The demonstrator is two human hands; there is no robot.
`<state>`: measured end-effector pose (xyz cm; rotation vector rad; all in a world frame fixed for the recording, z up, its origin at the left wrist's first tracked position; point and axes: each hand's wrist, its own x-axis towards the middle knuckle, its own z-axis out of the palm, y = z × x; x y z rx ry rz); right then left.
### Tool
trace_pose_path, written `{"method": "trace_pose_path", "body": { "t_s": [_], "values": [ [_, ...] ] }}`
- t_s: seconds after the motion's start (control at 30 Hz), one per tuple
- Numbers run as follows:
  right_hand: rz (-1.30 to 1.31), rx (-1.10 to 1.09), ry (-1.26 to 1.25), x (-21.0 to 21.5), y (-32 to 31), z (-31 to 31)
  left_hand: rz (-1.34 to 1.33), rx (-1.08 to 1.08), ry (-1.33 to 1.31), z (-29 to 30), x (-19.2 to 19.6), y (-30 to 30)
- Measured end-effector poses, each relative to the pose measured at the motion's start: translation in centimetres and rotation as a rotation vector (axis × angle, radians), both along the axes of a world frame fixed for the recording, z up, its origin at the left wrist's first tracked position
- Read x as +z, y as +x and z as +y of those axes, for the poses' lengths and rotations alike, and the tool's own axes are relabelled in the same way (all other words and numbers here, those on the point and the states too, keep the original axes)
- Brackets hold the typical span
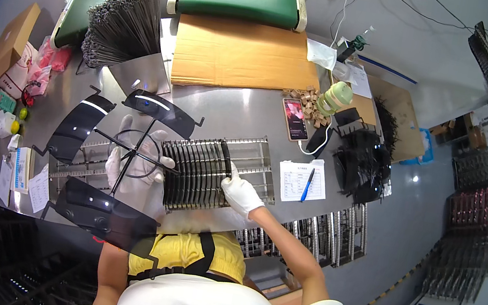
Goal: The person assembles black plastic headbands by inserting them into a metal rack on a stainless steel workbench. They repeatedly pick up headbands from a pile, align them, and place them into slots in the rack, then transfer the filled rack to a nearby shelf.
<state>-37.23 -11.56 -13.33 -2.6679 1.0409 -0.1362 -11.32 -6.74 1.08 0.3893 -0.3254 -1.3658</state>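
Observation:
In front of my left hand (144,166), in a white glove, is a black wire frame (132,152) with a ring and crossed rods. Glossy dark curved panels (106,211) are fixed at its rod ends. The gloved fingers pass around and behind the ring and hold the frame up, partly hidden by it. My right hand (242,196), also gloved in white, pinches the end of a dark curved strip (226,157). This strip is the rightmost in a row of several similar upright strips (193,173) standing in a metal rack (264,162).
Cardboard (239,57) lies across the far side of the metal table, below a green conveyor (234,6). Metal wire pieces (122,27) are bundled at far left. A phone (294,120), green bottle (335,98), paper with blue pen (307,184) and black parts (361,160) sit at right.

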Motion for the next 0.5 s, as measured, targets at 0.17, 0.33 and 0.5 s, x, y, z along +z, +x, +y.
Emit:
{"method": "trace_pose_path", "body": {
  "t_s": [0.17, 0.33, 0.5],
  "values": [
    [0.051, -0.027, 0.023, 0.7, 1.1, 0.4, -0.11, 0.011, 0.099, 0.3, 0.9, -0.9],
    [0.125, -0.499, 0.321, 6.0, 2.4, -1.5, -0.167, -0.061, 0.137, 0.8, 1.8, -0.4],
    [-0.337, -0.257, -0.108, 14.8, 3.6, -5.0, 0.013, -0.277, 0.05, 0.3, 1.8, -1.7]
  ]
}}
